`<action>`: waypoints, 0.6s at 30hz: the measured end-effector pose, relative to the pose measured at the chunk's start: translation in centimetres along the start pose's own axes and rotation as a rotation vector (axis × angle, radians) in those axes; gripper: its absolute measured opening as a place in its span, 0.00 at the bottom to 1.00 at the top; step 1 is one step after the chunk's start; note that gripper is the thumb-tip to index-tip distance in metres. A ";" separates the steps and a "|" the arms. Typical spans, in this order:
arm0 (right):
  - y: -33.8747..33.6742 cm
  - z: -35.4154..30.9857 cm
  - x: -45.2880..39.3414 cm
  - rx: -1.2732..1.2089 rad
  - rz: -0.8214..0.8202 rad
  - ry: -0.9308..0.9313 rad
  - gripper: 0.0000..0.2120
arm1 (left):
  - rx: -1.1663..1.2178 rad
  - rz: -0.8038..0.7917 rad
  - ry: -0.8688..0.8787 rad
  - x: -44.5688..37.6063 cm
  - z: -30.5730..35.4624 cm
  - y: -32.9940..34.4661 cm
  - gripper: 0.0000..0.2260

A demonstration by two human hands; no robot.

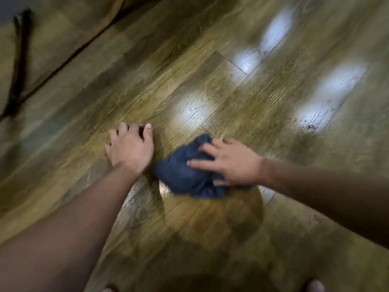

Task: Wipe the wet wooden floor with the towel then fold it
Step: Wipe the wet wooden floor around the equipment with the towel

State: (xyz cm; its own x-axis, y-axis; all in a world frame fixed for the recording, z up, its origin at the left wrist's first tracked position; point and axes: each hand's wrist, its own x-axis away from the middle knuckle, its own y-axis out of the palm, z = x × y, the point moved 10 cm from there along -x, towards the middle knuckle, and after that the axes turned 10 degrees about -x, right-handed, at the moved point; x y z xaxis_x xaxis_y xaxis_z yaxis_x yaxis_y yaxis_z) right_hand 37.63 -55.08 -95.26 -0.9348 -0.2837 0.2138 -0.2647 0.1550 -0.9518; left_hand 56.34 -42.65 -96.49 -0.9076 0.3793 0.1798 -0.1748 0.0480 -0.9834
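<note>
– Head cam, item 1?
– Towel (pixel 183 175), dk blue, bunched, on wooden floor (pixel 210 220) btwn both hands.
– Hands?
– R hand (pixel 229 163): fingers spread, pressing towel top. L hand (pixel 130 148): flat on floor just beside towel, fingers apart.
– Misc?
– Glare patches (pixel 193 108) farther out.

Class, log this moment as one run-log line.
stage: wiping | right hand: pressing bunched towel | left hand: resting on floor | fold: not done

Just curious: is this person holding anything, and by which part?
Nothing is gripped. The right hand, spread flat, presses onto the right side of the bunched dark blue towel; the left hand rests on the bare wooden floor.
</note>
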 end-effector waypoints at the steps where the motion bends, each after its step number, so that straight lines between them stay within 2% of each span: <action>1: -1.1 3.5 -0.6 -0.003 0.026 0.126 0.35 | -0.039 -0.033 0.055 0.0 0.0 0.3 0.26; 5: -4.6 16.3 0.4 -0.212 0.310 0.799 0.31 | -0.229 -0.236 0.328 -0.3 -0.4 1.9 0.28; 7: -4.7 18.1 0.8 -0.337 0.415 1.052 0.29 | -0.304 -0.300 0.424 -1.1 -0.3 1.8 0.28; 9: -4.7 16.0 0.0 -0.261 0.446 1.154 0.30 | -0.279 -0.325 0.427 -2.0 0.0 1.0 0.26; 10: -4.6 13.7 -0.8 -0.208 0.446 1.137 0.31 | -0.205 -0.337 0.387 -2.4 0.3 0.4 0.26; 12: -3.7 7.2 -3.0 -0.157 0.423 0.960 0.33 | 0.011 -0.348 0.273 -3.1 1.0 -0.7 0.25; 14: -1.9 -1.0 -5.0 -0.185 0.378 0.680 0.35 | 0.139 -0.292 0.240 -3.5 2.1 -1.9 0.22; 16: 0.0 -9.9 -6.1 -0.252 0.325 0.363 0.35 | 0.163 -0.284 0.264 -3.2 3.6 -2.4 0.20; 18: 2.6 -18.5 -5.8 -0.254 0.159 0.039 0.31 | 0.141 -0.348 0.316 -2.4 5.0 -1.6 0.22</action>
State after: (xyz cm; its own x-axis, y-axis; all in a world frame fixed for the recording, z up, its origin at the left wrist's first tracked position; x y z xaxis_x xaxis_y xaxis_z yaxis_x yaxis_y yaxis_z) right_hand 37.98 -35.52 -94.88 -0.9763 -0.2013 0.0794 -0.1605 0.4274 -0.8897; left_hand 56.93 -48.22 -95.23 -0.6295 0.6261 0.4602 -0.5170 0.1045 -0.8495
